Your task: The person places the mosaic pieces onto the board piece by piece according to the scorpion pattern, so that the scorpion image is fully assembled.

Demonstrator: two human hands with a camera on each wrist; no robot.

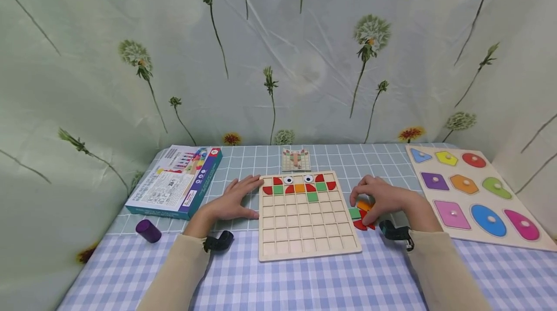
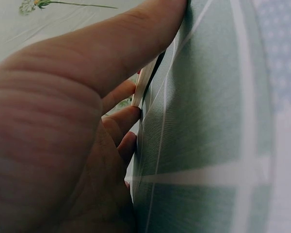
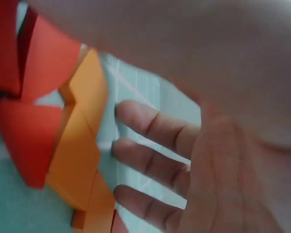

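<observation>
A square wooden grid board [image 1: 300, 228] lies in front of me, with red quarter-round, green and orange pieces and two eye pieces along its upper rows. One green square [image 1: 312, 197] sits just below them. My left hand [image 1: 232, 203] touches the board's left side, fingers near the upper corner and thumb lower down. Over a small pile right of the board is my right hand [image 1: 383, 197], thumb and forefinger apart. Under it lie a loose green piece [image 1: 355, 214], orange pieces [image 3: 75, 165] and red pieces [image 3: 31, 136]. In the right wrist view its other fingers hang loosely bent; the thumb tip is hidden.
A pattern card [image 1: 296, 160] stands behind the board. At the left are a flat box [image 1: 174, 183] and a purple cylinder [image 1: 148, 231]. A shape board with knobs [image 1: 474, 195] lies at the right. The dandelion-print curtain [image 1: 304, 59] hangs behind the table.
</observation>
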